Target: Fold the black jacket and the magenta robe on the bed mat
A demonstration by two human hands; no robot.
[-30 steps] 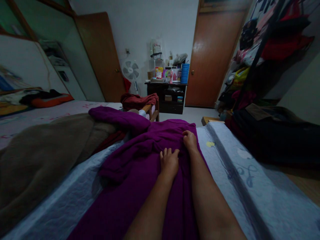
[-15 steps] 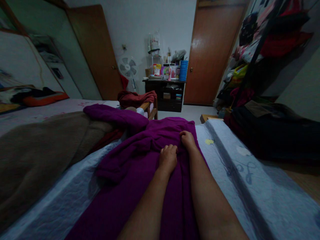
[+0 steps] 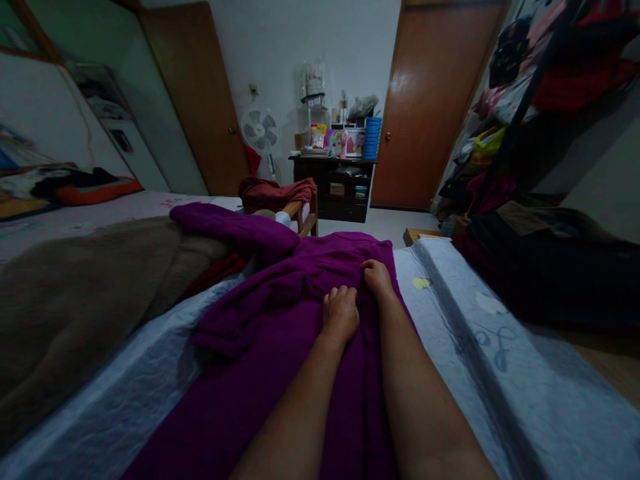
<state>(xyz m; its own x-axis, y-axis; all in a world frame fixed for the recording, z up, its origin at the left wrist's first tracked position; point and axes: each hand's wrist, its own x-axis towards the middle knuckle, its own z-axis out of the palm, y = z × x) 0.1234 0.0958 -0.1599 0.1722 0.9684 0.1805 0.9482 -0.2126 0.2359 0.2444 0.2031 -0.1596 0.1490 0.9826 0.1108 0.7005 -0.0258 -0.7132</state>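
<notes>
A purple garment (image 3: 280,373) lies spread lengthwise over the light blue patterned bed (image 3: 465,320), one sleeve folded across its left side and another part reaching to the far left. My left hand (image 3: 341,312) rests on its upper middle, fingers curled into the cloth. Just beyond it and to the right, my right hand (image 3: 376,277) is closed on the fabric near the garment's right edge. The fingertips of both hands are partly hidden against the cloth.
A brown blanket (image 3: 90,287) covers the left side. Dark clothes (image 3: 555,260) are piled at the right. Past the bed stand a wooden chair (image 3: 307,217) with a red cloth (image 3: 275,195), a fan (image 3: 261,130) and a dark cabinet (image 3: 333,190).
The view has shifted slightly, so the room's objects sit a little differently in the frame. Both hands keep nearly the same place on the purple garment.
</notes>
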